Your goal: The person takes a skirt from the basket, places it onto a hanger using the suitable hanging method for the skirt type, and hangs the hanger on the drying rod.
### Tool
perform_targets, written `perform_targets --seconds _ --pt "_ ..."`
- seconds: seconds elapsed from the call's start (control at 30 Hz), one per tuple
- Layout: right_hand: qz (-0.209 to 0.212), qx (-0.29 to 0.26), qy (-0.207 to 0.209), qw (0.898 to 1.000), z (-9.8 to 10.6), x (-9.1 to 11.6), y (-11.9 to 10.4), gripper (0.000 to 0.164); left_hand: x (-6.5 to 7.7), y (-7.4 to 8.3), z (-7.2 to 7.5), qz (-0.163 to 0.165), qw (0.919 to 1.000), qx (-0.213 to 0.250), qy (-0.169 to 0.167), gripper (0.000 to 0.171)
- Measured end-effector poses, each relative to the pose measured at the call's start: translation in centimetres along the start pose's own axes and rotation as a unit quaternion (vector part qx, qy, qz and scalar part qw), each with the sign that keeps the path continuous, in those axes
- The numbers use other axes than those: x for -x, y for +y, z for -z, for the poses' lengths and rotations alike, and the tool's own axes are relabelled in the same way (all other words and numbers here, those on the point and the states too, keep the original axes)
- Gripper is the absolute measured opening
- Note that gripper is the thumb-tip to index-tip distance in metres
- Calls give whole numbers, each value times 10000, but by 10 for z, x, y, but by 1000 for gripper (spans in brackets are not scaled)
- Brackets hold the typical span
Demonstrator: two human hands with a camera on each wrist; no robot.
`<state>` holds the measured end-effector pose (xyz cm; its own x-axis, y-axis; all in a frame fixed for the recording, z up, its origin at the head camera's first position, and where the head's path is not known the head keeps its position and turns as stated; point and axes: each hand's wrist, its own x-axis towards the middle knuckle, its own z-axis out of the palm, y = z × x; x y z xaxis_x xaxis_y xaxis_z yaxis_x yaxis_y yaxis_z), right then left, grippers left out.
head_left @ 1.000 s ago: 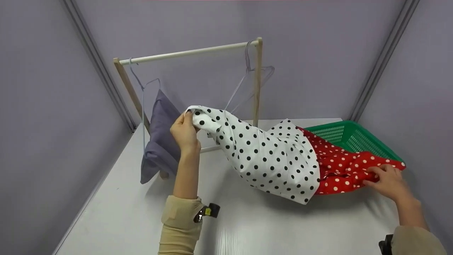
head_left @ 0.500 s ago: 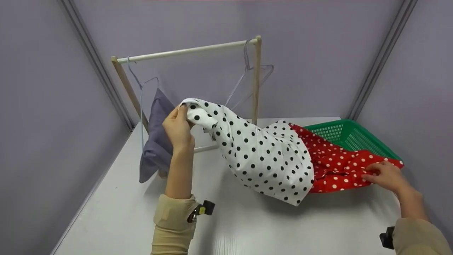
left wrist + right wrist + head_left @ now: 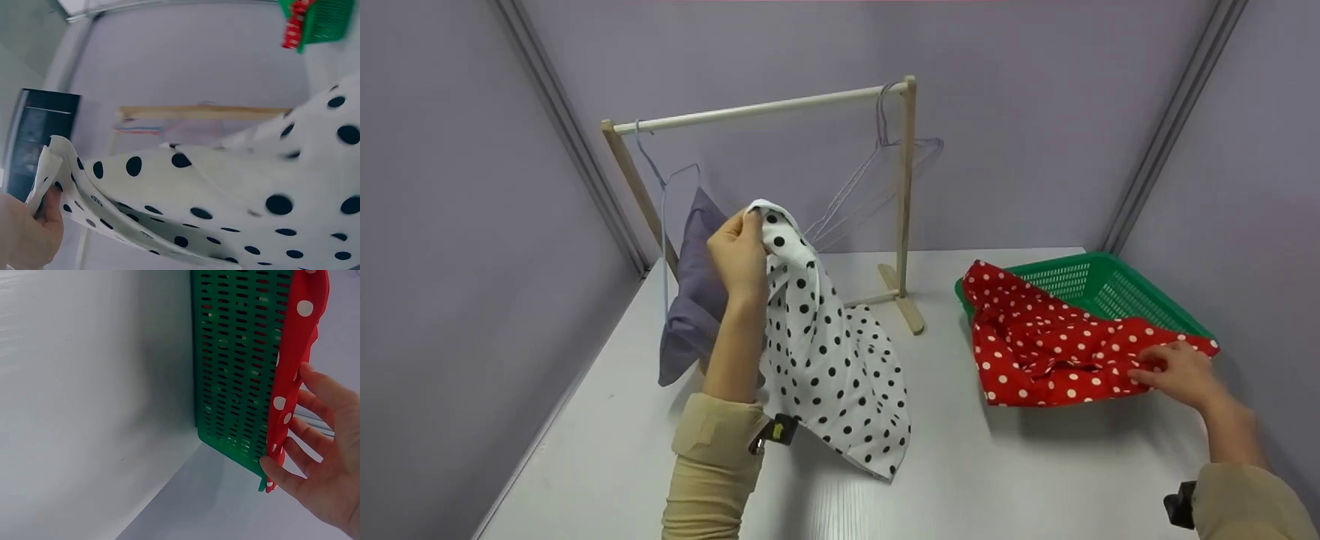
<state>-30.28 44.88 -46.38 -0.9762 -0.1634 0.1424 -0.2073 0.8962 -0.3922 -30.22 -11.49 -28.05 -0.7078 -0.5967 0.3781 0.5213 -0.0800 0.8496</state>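
Observation:
A white cloth with black polka dots (image 3: 840, 375) hangs from my left hand (image 3: 739, 251), its corner pinched between thumb and fingers. In the left wrist view the dotted cloth (image 3: 214, 191) stretches away from the hand (image 3: 34, 230) in loose folds. To the right, a red cloth with white dots (image 3: 1035, 337) lies draped over a green basket (image 3: 1155, 300). My right hand (image 3: 1185, 379) touches its right end. The right wrist view shows that hand (image 3: 326, 444) with its fingers spread, fingertips against the red cloth (image 3: 287, 382) along the basket's rim.
A rack with a pale rod (image 3: 765, 111) and wooden legs stands at the back. Several wire hangers (image 3: 883, 139) hang at its right end. A purple cloth (image 3: 694, 292) hangs from a hanger (image 3: 664, 217) on the left. Grey walls enclose the white table (image 3: 960, 480).
The white dotted cloth has come away leftward from the red cloth and now hangs lower under my left hand. More of the red cloth shows. My right hand has hardly moved.

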Motion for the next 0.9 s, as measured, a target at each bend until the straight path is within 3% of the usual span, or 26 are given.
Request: perform_targets --seconds 0.07,0.2,0.33,0.4,0.5,0.6,0.7,0.77,0.83,0.9 --pt "-35 -11 -25 10000 -1 1 1 48 -1 -17 4 -62 9975 -696 87 36" --pt "-56 -15 -64 10000 -1 2 2 49 1 -48 16 -110 9833 -1814 -21 39" --pt "-125 3 -43 9999 0 1 1 50 9 -72 29 -263 9575 -2813 -571 35" --pt "-178 22 -77 9998 1 1 0 52 14 -85 35 -426 9338 -3447 -858 33" --pt "-209 88 -85 9997 2 1 -2 51 26 -107 46 -688 8853 -4412 -1299 32" --pt "-190 212 -110 9995 2 1 -6 49 40 -131 56 -711 8353 -5138 -1821 35" --pt "-277 381 -207 9987 4 1 -15 49 54 -150 64 -596 7935 -5627 -2238 34" --pt "-330 524 -207 9979 6 0 -26 52 60 -159 66 -605 7732 -5849 -2376 31" --pt "-334 584 -64 9977 5 -2 -41 53 63 -163 66 -629 7647 -5939 -2421 25" --pt "-166 612 196 9978 3 -4 -63 49 65 -165 65 -700 7613 -5971 -2429 21"
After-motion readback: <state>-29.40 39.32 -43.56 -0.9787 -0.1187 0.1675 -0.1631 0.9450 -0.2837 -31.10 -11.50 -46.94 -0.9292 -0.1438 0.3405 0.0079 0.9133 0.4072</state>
